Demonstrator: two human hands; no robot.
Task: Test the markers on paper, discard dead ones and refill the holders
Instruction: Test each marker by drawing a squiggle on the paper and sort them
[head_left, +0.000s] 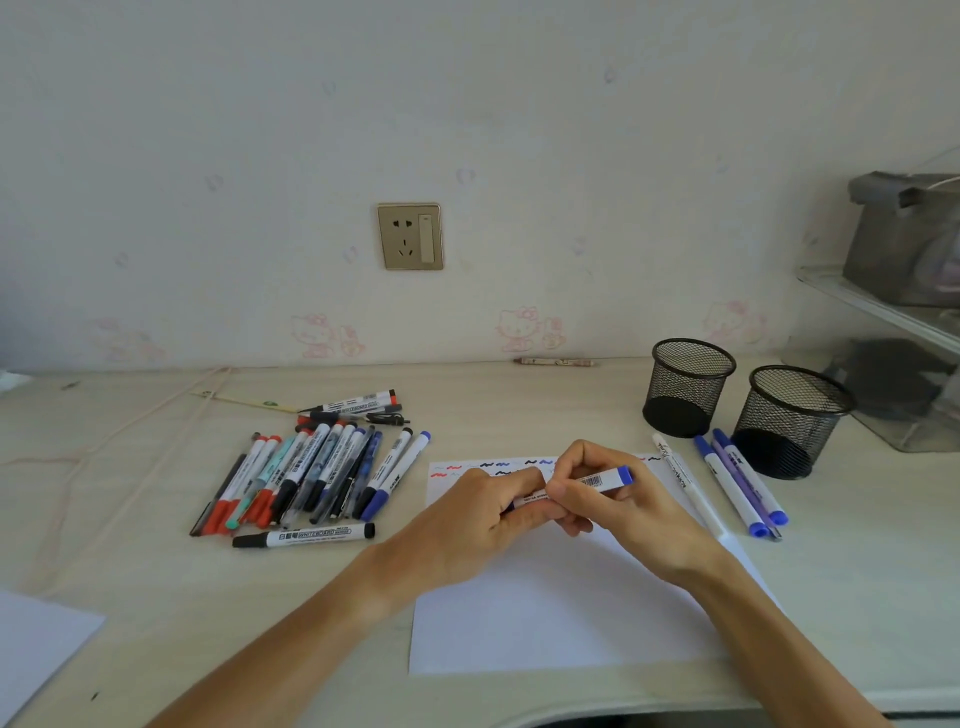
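Both hands, left hand (498, 512) and right hand (605, 496), grip one blue-capped marker (597, 482) over the paper (561, 613); its barcode label's print seems unreadable. A black marker (306, 536) near the tabletop's front edge reads WHITEBOARD MARKER.

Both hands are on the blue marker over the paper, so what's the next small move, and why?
Probably pull the cap off: the left hand and right hand both grip the blue marker above the paper, and the squiggle row has room.

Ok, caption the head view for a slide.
Both hands grip a blue marker over scribbled test paper; two mesh holders stand empty.
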